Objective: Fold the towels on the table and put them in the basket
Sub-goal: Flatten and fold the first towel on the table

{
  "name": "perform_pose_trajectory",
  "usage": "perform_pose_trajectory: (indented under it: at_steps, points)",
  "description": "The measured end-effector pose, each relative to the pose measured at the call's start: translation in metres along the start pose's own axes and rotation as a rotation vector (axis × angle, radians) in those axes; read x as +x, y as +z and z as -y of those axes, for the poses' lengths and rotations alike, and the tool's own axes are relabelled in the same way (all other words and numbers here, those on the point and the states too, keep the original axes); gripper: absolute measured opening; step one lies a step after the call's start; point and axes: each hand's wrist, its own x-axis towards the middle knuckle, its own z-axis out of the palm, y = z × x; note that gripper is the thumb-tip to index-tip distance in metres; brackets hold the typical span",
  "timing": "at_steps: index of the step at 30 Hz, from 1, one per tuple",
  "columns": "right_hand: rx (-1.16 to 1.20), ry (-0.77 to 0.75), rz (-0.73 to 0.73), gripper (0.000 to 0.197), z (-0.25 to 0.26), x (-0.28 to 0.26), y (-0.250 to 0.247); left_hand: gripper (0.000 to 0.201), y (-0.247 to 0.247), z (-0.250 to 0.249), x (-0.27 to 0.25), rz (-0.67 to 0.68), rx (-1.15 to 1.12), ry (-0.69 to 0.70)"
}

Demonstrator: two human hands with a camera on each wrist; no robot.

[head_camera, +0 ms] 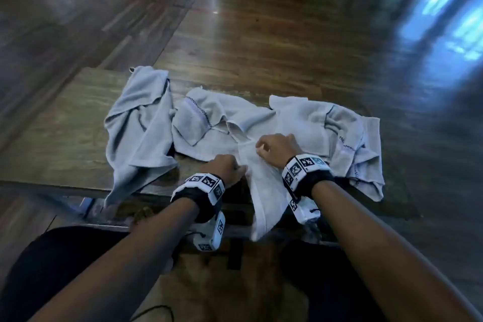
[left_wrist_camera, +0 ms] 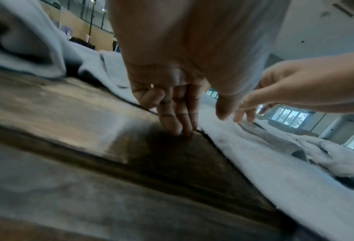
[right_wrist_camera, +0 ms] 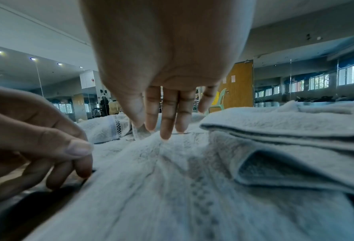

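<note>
Towels (head_camera: 261, 138), pale grey, crumpled across table (head_camera: 65, 138)

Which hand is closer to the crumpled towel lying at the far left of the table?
Left. The left hand sits at the near edge of the middle towel, just right of the crumpled towel. The right hand is farther right, on the middle towel.

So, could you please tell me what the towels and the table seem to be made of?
Towels: pale grey-blue terry cloth, probably cotton; a looped, fuzzy pile and soft creases show. Table: brown wood or wood-look laminate, semi-matte; grain streaks show, but the core cannot be told.
</note>
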Motion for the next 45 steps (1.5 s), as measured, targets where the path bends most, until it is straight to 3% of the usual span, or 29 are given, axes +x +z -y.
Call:
perform_pose_trajectory:
  at_steps: [4, 9, 13, 16, 20, 27, 35, 45]
  points:
    - [-0.100, -0.036, -0.064, 0.025, 0.000, 0.024, 0.006, 0.047, 0.012, -0.004, 0.012, -0.052, -0.026, -0.076]
    - [-0.187, -0.057, -0.008, 0.035, 0.001, 0.032, 0.017, 0.032, 0.019, -0.008, 0.014, -0.059, -0.117, -0.103]
    - [-0.145, -0.034, -0.029, 0.026, 0.004, 0.025, 0.011, 0.029, 0.014, -0.015, 0.004, -0.083, -0.227, -0.098]
    - [-0.145, -0.053, -0.060, 0.018, 0.003, 0.014, -0.004, 0.021, 0.001, -0.019, -0.008, -0.145, -0.301, -0.024]
    - [0.029, -0.052, -0.142, 0.017, 0.004, -0.002, -0.039, 0.022, -0.024, -0.027, -0.018, -0.240, -0.361, 0.085]
    - [0.207, -0.092, -0.375, 0.008, 0.005, -0.035, -0.140, 0.011, -0.111, -0.072, -0.034, -0.463, -0.359, 0.277]
    - [0.127, -0.158, -0.640, 0.008, 0.014, -0.078, -0.285, 0.014, -0.259, -0.150, -0.046, -0.722, 0.028, 0.540]
    - [0.116, -0.263, -0.931, 0.010, 0.037, -0.141, -0.443, 0.015, -0.397, -0.245, -0.126, -0.906, 0.140, 0.732]
